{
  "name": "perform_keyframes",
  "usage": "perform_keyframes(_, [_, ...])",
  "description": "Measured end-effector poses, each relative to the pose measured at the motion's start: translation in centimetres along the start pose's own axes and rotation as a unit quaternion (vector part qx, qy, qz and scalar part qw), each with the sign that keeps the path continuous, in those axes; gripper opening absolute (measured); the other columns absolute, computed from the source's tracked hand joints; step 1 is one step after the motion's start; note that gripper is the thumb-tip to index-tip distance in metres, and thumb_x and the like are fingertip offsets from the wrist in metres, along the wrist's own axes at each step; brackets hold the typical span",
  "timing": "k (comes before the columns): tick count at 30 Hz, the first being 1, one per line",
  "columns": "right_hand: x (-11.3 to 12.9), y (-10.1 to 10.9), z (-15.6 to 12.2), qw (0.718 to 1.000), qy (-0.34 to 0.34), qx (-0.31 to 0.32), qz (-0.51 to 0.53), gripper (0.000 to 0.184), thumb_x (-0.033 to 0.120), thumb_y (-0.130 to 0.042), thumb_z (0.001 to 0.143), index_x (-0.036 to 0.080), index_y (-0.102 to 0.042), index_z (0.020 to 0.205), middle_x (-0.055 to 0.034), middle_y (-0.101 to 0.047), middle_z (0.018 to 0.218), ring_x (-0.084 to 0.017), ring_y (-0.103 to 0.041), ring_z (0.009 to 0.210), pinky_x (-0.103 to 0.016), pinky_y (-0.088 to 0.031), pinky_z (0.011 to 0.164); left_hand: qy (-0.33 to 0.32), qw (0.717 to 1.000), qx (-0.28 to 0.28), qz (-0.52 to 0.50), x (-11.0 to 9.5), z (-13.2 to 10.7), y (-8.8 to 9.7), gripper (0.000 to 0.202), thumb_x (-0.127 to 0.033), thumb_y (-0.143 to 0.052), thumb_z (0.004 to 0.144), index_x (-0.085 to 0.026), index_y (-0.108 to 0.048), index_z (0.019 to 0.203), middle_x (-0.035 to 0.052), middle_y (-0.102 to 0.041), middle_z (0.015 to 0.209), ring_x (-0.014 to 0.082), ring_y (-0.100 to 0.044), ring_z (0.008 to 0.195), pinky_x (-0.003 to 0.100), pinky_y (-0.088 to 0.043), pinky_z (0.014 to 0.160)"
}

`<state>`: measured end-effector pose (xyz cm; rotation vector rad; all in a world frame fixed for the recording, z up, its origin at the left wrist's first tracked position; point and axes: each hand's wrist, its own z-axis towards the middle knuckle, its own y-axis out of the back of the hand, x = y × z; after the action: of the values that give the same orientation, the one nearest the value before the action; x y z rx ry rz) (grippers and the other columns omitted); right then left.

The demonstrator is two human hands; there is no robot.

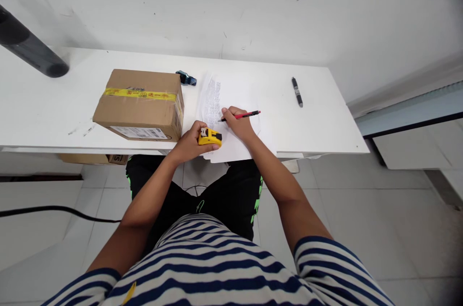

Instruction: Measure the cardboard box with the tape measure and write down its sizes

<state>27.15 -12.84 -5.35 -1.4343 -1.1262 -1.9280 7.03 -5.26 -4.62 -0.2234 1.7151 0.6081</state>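
My left hand (191, 143) is closed around a yellow and black tape measure (210, 137) at the near edge of the paper. In my right hand (238, 122) is a red pen (248, 114), its dark tip pointing left and down at the sheet. Sheets of white paper (233, 144) lie under both hands, with rows of handwriting along their left part. The right hand rests on the paper. Just left of the papers stands a taped cardboard box (141, 110) with a white label on its near side.
A dark, shiny object (186, 78) lies behind the box's right corner. A black and grey pen (297, 92) lies at the right of the white table (318, 127). At the far left stands a dark cylinder (32, 45). A wall runs along the back.
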Motion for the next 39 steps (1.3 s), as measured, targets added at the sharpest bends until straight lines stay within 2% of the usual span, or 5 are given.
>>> perform_keyframes(8, [0.0,0.1,-0.1,1.000,0.001,-0.003,-0.010,0.045,0.062,-0.059,0.089,0.022,-0.062,0.070,0.0002,-0.060,0.066,-0.016,-0.057,0.068,-0.032,-0.046,0.068,-0.009,1.000,0.001,0.003,0.4,0.1,0.1,0.067,-0.054,-0.083,0.068,-0.025,-0.042,0.112,-0.0019,-0.059,0.094,0.0146,-0.059,0.080,0.025,-0.048,0.068])
perform_keyframes(15, [-1.2,-0.1,0.1,0.975,0.101,-0.151,-0.131,0.032,0.044,-0.051,0.097,0.023,-0.065,0.117,-0.0106,-0.063,0.111,-0.022,-0.062,0.098,-0.038,-0.050,0.090,-0.010,1.000,-0.003,0.009,0.7,0.2,0.0,0.067,-0.055,-0.083,0.069,-0.026,-0.042,0.113,-0.0021,-0.060,0.093,0.0148,-0.061,0.080,0.025,-0.048,0.067])
perform_keyframes(23, [-1.4,1.4,1.3,0.934,-0.019,-0.142,-0.327,0.052,0.018,-0.036,0.093,0.015,-0.050,0.143,-0.0218,-0.060,0.125,-0.035,-0.060,0.110,-0.058,-0.043,0.095,0.009,1.000,-0.002,-0.006,1.0,0.1,0.1,0.069,-0.054,-0.082,0.069,-0.027,-0.040,0.116,-0.0032,-0.061,0.090,0.0143,-0.060,0.075,0.025,-0.048,0.065])
perform_keyframes(30, [2.8,0.7,-6.6,0.996,-0.043,-0.066,0.052,0.051,0.066,-0.050,0.093,0.025,-0.058,0.123,-0.0089,-0.070,0.108,-0.021,-0.067,0.094,-0.037,-0.054,0.085,-0.059,0.994,-0.065,-0.061,1.1,-0.4,-0.7,0.064,-0.050,-0.085,0.066,-0.025,-0.040,0.104,-0.0043,-0.058,0.088,0.0121,-0.061,0.075,0.025,-0.049,0.066])
perform_keyframes(39, [6.6,0.2,-12.2,0.890,-0.113,0.221,0.382,0.054,0.060,-0.068,0.085,0.034,-0.054,0.130,-0.0047,-0.058,0.139,-0.020,-0.069,0.100,-0.041,-0.066,0.077,-0.170,0.979,-0.066,-0.089,-2.7,-4.2,-1.9,0.073,-0.059,-0.088,0.061,-0.027,-0.036,0.099,0.0048,-0.065,0.104,0.0220,-0.069,0.098,0.039,-0.056,0.087])
